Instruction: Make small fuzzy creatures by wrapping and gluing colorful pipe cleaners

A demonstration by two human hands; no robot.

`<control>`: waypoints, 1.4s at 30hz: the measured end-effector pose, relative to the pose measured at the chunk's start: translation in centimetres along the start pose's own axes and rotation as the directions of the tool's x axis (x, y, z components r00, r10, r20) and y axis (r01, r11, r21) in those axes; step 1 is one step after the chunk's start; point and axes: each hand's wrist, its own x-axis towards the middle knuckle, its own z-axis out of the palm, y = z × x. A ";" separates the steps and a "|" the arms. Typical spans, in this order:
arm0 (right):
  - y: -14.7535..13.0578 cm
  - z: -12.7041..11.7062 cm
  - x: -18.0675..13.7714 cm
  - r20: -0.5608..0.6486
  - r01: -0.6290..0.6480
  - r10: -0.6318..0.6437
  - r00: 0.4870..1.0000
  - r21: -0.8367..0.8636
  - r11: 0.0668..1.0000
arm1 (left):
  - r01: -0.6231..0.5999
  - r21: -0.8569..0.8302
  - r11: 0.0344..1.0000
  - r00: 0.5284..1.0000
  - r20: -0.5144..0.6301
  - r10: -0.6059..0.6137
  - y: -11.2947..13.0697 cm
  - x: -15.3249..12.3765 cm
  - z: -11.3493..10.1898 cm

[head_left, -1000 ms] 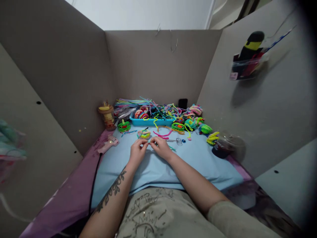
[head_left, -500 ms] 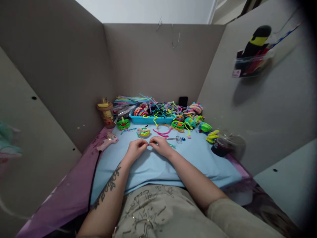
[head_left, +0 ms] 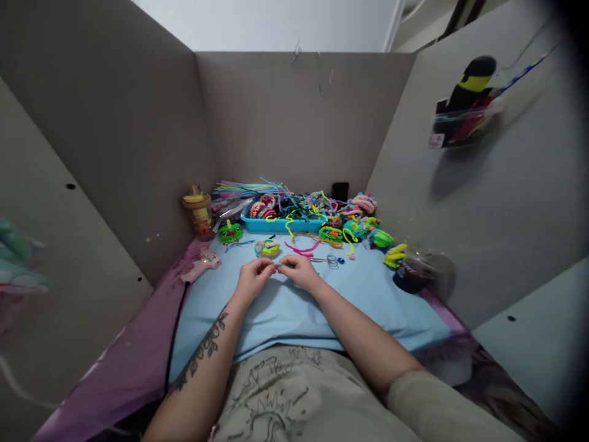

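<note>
My left hand (head_left: 252, 277) and my right hand (head_left: 299, 272) meet fingertip to fingertip over the light blue cloth (head_left: 294, 307). Both pinch a small teal and yellow pipe-cleaner piece (head_left: 277, 263) held between them. Just beyond the hands lie a small coiled pipe-cleaner figure (head_left: 267, 247), loose pink strands (head_left: 301, 250) and a pair of small scissors (head_left: 327, 261). Further back stands a blue tray (head_left: 280, 226) heaped with coloured pipe cleaners.
A pink glue gun (head_left: 201, 266) lies left of the cloth, with a yellow-lidded jar (head_left: 199, 213) behind it. Finished green figures (head_left: 229, 232) stand near the tray. A dark bowl (head_left: 411, 276) sits at the right. Grey cardboard walls (head_left: 285, 116) enclose the desk on three sides.
The hands stay together at the same spot, with only small finger movements on the piece. The view shifts slightly up and down.
</note>
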 end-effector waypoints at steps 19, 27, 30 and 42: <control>-0.6 -0.8 -0.3 0.207 0.097 -0.056 0.977 -0.193 0.976 | 0.264 -0.072 0.962 0.902 0.373 -0.220 0.4 0.0 -0.5; -1.0 -0.5 -0.2 0.163 -0.013 0.029 0.986 -0.104 0.995 | -0.004 -0.037 0.999 0.981 0.191 0.011 -0.1 0.3 -0.4; -1.0 -0.2 -0.1 0.130 -0.052 0.058 0.990 -0.050 0.997 | -0.078 0.047 0.996 0.992 0.105 0.072 -0.3 0.3 -0.2; -0.8 0.0 0.2 0.027 -0.097 0.095 0.995 0.098 0.990 | -0.086 0.137 0.987 0.995 -0.038 0.092 0.3 0.0 0.0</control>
